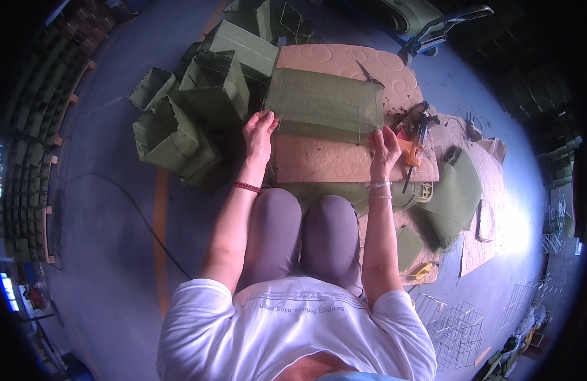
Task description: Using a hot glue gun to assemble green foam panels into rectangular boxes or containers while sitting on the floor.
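Observation:
A rectangular piece of green mesh fabric (325, 105) lies across the work surface in front of my knees, with thin wire showing along its edges. My left hand (260, 132) pinches its near left corner between thumb and fingers. At the near right corner, my right hand (385, 151) grips the edge in the same way. Just right of that hand lies an orange-handled tool (413, 151) with a dark metal body. Brown patterned cardboard (331, 162) covers the surface under the fabric.
Several open green fabric boxes (214, 86) stand at the left. Folded green fabric (455, 197) and a yellow-handled tool (422, 273) lie at the right. Wire frames (458, 330) rest on the floor at lower right. A dark cable (131, 213) crosses the floor on the left.

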### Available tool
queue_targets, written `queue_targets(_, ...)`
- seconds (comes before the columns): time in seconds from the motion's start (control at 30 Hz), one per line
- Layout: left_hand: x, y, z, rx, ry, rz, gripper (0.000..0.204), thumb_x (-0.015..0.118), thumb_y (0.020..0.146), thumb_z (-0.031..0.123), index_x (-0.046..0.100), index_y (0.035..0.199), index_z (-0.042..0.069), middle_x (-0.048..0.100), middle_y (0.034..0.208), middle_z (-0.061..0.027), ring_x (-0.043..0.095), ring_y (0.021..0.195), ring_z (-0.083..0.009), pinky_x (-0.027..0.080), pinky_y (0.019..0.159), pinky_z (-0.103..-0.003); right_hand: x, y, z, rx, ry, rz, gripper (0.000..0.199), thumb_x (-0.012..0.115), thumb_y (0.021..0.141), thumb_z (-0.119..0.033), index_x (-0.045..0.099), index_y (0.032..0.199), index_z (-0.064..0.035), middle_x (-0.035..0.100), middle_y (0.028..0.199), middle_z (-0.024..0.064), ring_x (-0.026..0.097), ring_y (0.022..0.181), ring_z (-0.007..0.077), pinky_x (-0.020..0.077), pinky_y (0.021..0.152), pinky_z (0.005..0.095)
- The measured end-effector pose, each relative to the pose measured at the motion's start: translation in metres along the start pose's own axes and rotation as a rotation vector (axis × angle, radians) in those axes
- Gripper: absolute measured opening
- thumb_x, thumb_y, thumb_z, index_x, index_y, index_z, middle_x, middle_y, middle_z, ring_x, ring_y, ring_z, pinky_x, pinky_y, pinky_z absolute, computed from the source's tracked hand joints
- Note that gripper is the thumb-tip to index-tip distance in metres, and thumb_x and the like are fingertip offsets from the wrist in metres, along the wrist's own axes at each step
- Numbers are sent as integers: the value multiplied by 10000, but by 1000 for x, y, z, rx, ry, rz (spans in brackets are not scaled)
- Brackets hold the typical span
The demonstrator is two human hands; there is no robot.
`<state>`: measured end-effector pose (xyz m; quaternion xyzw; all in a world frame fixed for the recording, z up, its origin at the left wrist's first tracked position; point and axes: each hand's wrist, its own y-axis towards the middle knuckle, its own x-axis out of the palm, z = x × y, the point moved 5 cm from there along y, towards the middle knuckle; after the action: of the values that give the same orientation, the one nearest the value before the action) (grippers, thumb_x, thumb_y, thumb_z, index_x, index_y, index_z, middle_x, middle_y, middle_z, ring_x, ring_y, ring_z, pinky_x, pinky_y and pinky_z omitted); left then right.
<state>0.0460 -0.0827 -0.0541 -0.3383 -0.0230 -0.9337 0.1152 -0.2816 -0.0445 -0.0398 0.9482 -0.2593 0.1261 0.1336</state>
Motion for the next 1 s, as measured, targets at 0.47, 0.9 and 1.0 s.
queue_targets(0.47,-3,4,-6,100,168,-116,96,647,843,62,588,917,52,603,789,-12,590,708,-105,494,728,-236,-14,10,16,-13,-9,-80,155,642,836,-13,611,984,20,615,783,23,582,653,99,481,629,220)
queue_targets(0.9,-15,8,-4,138,244,-156,102,640,844,51,574,922,57,593,835,0,573,719,-90,476,729,-225,-5,6,10,-55,-48,-168,181,632,849,-46,586,1010,23,603,809,13,557,686,87,456,633,217)
queue_targets(1.0,-3,5,6,213,320,-125,183,642,840,47,557,1001,26,599,847,-15,574,703,-97,486,709,-238,-2,9,9,-39,4,-174,232,628,845,-41,544,1059,-8,591,820,15,553,691,91,463,642,223)
